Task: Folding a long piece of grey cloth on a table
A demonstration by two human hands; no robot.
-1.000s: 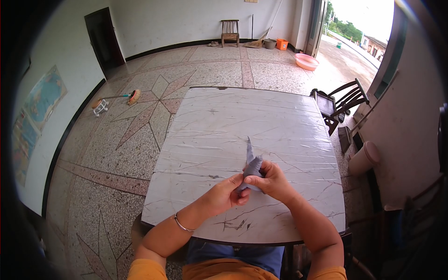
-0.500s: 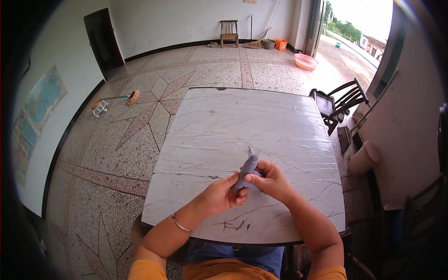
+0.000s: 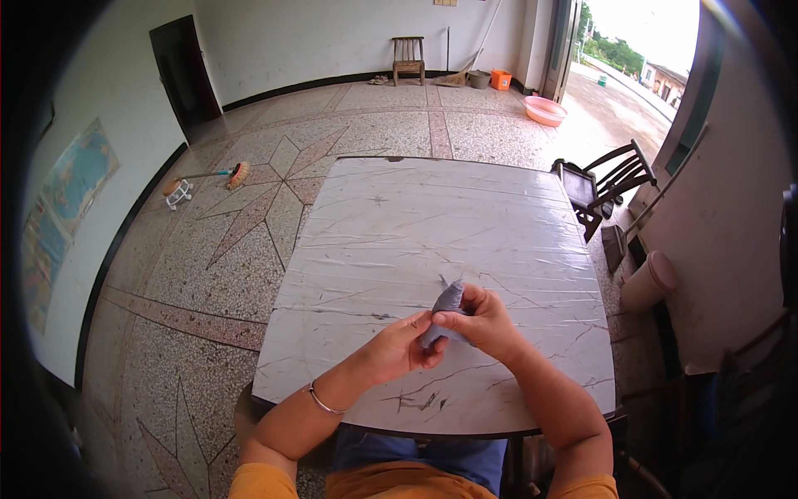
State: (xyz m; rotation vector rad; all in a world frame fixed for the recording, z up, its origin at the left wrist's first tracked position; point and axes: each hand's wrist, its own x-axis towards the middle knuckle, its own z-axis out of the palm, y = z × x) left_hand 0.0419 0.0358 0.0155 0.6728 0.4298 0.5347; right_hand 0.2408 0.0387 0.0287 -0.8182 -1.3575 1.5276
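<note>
A small grey twisted bundle [image 3: 450,298], either thin cloth or plastic film, is held between my two hands above the near part of the table. Its narrow end points away from me, with a thin loose tip sticking up. My left hand [image 3: 397,346] is closed around the lower left side, thumb and fingers pressing on it. On the other side my right hand [image 3: 489,324] pinches the bundle, its thumb lying across the front. The fingers cover much of the lower part. Below lies the white marble-patterned table [image 3: 432,208] with a wrinkled film surface.
A dark wooden chair [image 3: 592,187] stands by the table's far right corner, near a dustpan [image 3: 613,248] and a pale bin [image 3: 648,283]. A pink basin [image 3: 544,111] sits by the open doorway. A brush [image 3: 238,175] lies on the floor at left.
The bundle's upper end has tipped a little lower and turned rightward, and looks shorter above my fingers. Both hands keep their hold, with the thumbs shifted slightly closer together.
</note>
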